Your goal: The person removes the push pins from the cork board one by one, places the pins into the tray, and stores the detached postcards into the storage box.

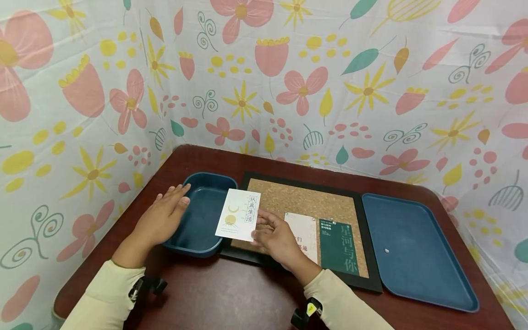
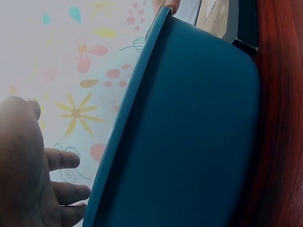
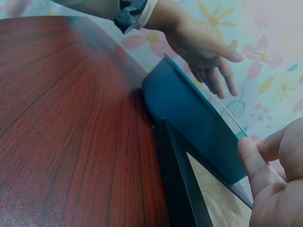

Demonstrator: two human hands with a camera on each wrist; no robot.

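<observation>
Between its thumb and fingers my right hand [image 1: 275, 236] pinches a white card [image 1: 236, 220] by its right edge. The card carries a gold crescent and disc with a column of boxed characters, and it overlaps the blue basin [image 1: 194, 251] and the corkboard's left side in the head view. My left hand [image 1: 165, 213] hovers over the basin's left rim with its fingers extended, holding nothing. On the framed corkboard [image 1: 264, 190], a white card with red characters [image 1: 300, 229] and a dark green card [image 1: 336, 243] are fixed by small pins along their tops. My right hand partly hides the white one.
To the right of the corkboard lies a flat blue tray [image 1: 416, 247] with one small pin [image 1: 386, 250] on it. All stand on a dark reddish wooden table [image 1: 222, 293]. A floral curtain [image 1: 305, 91] hangs behind and along the left.
</observation>
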